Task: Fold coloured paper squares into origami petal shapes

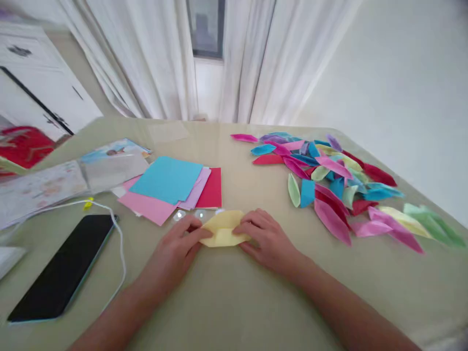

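Note:
Between my hands, near the middle of the table, is a piece of yellow paper (224, 228) folded into a boat-like shape with pointed ends. My left hand (183, 240) pinches its left end between thumb and fingers. At the right end my right hand (263, 238) grips it, fingers curled over the paper. Just beyond my left hand lies a stack of square coloured paper (166, 179), with blue on top and pink, lilac and red sheets showing beneath. A heap of folded paper pieces (334, 168) in many colours spreads over the table's right side.
A dark-screened phone (66, 263) lies at the left, with a white cable (122, 248) curving beside it. Behind them are a floral-printed plastic sleeve (47, 187) and a small yellow item (88, 203). White curtains (153, 58) hang beyond the table's far edge; a wall stands at right.

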The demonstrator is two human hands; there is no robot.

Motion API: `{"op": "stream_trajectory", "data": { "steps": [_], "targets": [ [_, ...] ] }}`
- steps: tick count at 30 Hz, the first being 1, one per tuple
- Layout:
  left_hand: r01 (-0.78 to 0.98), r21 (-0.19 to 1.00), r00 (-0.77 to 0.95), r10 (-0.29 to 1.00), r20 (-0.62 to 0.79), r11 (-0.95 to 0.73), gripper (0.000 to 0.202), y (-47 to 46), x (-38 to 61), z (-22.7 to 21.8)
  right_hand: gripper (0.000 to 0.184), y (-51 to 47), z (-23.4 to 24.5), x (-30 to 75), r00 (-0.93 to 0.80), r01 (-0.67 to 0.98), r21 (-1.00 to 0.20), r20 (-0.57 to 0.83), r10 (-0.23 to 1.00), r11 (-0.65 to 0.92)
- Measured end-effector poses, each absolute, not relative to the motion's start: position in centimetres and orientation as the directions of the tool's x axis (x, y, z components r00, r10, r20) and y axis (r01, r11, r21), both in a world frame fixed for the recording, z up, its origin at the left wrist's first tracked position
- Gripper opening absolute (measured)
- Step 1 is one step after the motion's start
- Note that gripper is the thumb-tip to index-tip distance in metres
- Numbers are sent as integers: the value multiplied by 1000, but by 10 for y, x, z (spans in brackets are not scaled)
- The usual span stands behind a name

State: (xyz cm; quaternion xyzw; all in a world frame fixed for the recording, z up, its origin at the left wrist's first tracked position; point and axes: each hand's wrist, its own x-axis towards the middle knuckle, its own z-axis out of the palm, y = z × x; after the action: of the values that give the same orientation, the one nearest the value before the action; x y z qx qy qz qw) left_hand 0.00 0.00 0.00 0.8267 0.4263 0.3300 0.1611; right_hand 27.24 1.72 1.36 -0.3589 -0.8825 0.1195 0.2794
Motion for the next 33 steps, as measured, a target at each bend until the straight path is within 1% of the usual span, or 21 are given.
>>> {"op": "stream_trajectory", "data": {
  "steps": [4, 7, 10, 15, 18, 21, 24, 26, 27, 29, 33],
  "targets": [
    [654, 547, 379, 852, 360, -522, 23, 2, -4, -4, 19, 15, 11, 272, -568, 599, -380, 419, 708, 705],
    [654, 574, 353, 870, 345, -493, 21, 3, -6, -1, 15, 15, 13, 271, -521, 620, -376, 460, 719, 689],
    [629, 635, 299, 893, 336, -449, 20, 4, -5, 6, 14, 15, 16, 270, -473, 627, -403, 484, 736, 667],
    [544, 762, 247, 935, 256, -352, 18, 4, -3, 16, 14, 13, 20, 267, -429, 597, -468, 500, 752, 651],
    [558, 751, 269, 933, 237, -352, 17, 4, -2, 14, 14, 11, 20, 267, -453, 563, -449, 535, 714, 694],
    [576, 718, 318, 916, 245, -392, 4, 4, -4, 10, 15, 11, 19, 268, -479, 541, -430, 549, 685, 723],
    [540, 723, 365, 894, 260, -431, 19, 5, -5, 9, 17, 13, 18, 269, -460, 525, -459, 555, 693, 717],
    [520, 742, 372, 894, 250, -424, 21, 4, -6, 12, 22, 14, 17, 270, -445, 509, -477, 567, 693, 717],
    [514, 752, 365, 899, 243, -413, 19, 4, -5, 14, 23, 15, 17, 271, -439, 502, -484, 572, 693, 717],
    [514, 766, 341, 911, 231, -387, 12, 3, -4, 16, 20, 15, 16, 271, -435, 490, -495, 574, 693, 718],
    [516, 782, 314, 927, 206, -349, 9, 2, 0, 17, 10, 11, 17, 270, -472, 483, -501, 541, 696, 718]
  ]
}}
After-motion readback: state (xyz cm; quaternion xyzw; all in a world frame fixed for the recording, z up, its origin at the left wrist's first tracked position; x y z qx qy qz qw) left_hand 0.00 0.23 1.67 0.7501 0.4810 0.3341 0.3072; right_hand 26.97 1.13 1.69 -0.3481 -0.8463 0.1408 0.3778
